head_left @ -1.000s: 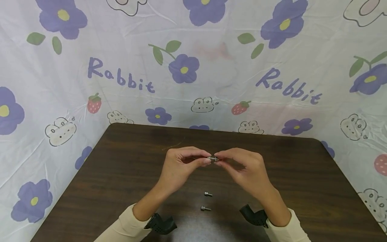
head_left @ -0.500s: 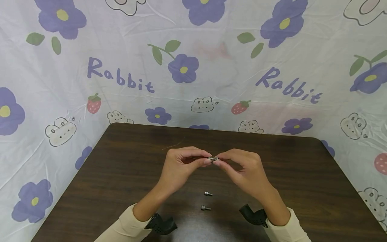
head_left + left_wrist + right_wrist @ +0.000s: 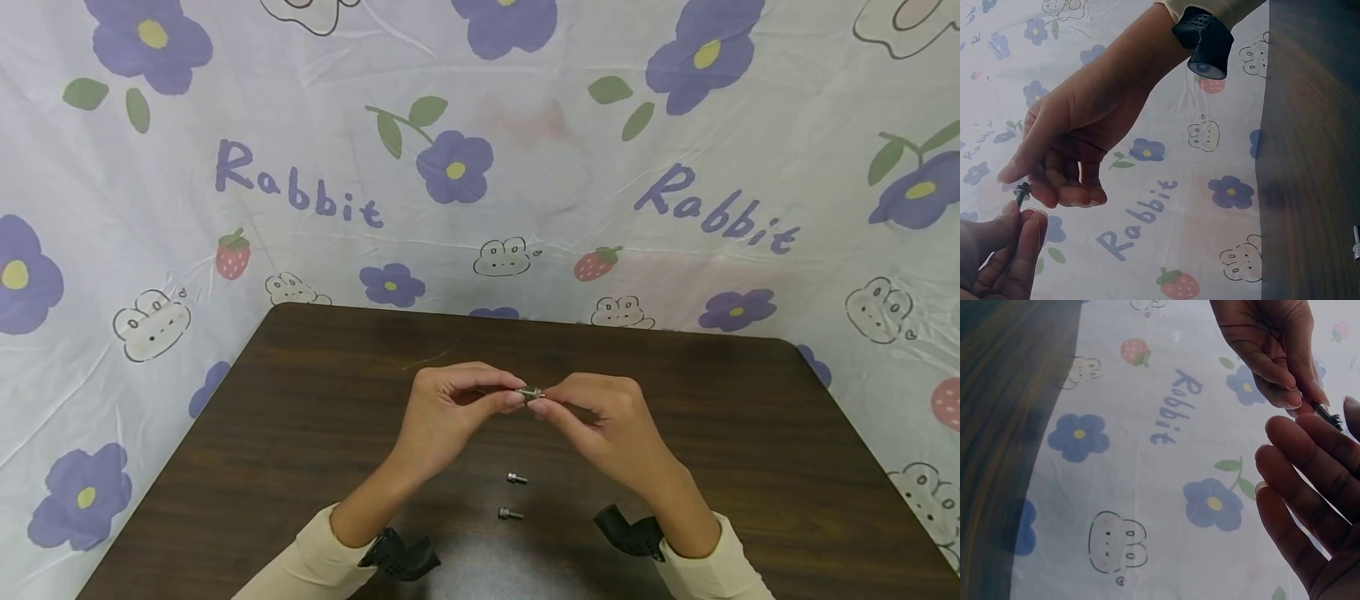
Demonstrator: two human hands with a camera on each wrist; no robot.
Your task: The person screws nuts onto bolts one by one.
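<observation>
Above the table, my left hand (image 3: 450, 408) pinches one end of a small metal bolt (image 3: 529, 393) between thumb and fingertips. Ring-like parts, like a nut or washers, sit round the bolt near its right end. My right hand (image 3: 607, 412) has its thumb and index finger on either side of that end. From the left wrist view, the bolt (image 3: 1020, 192) stands up out of the left fingertips, its ringed part between the right thumb and fingers. The right wrist view shows the bolt (image 3: 1327, 415) dark, with the right hand's other fingers fairly straight.
Two short bolts with thick heads, a farther bolt (image 3: 517, 478) and a nearer bolt (image 3: 510, 514), lie on the dark wood table (image 3: 300, 467) between the forearms. A patterned cloth (image 3: 510, 200) hangs behind the table and at its sides. Each wrist carries a black camera mount.
The right hand's fingertips have shifted slightly round the bolt's right end, the index finger drawing back a little. The left hand keeps its pinch. The bolts on the table lie as before.
</observation>
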